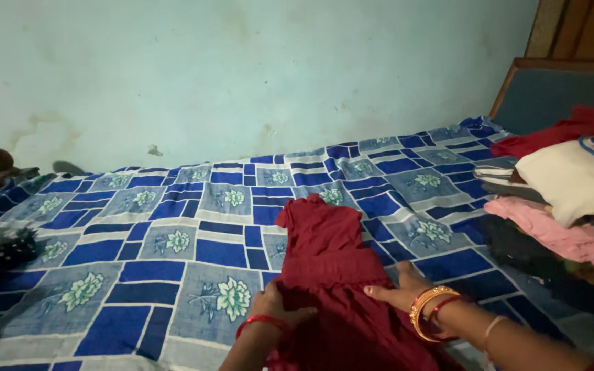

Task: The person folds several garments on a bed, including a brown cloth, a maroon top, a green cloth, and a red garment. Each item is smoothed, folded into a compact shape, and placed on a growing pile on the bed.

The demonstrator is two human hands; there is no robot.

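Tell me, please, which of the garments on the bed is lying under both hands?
The dark red garment, spread on the blue patterned bedsheet; the pink, cream and other clothes sit piled apart at the right.

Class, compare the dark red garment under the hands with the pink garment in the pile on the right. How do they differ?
The dark red garment lies spread out alone on the blue patterned bedsheet; the pink garment is bunched within a heap of clothes. The left hand and right hand both press on the red one; nothing touches the pink one. Red is deep, pink pale. Both are cloth resting on the bed.
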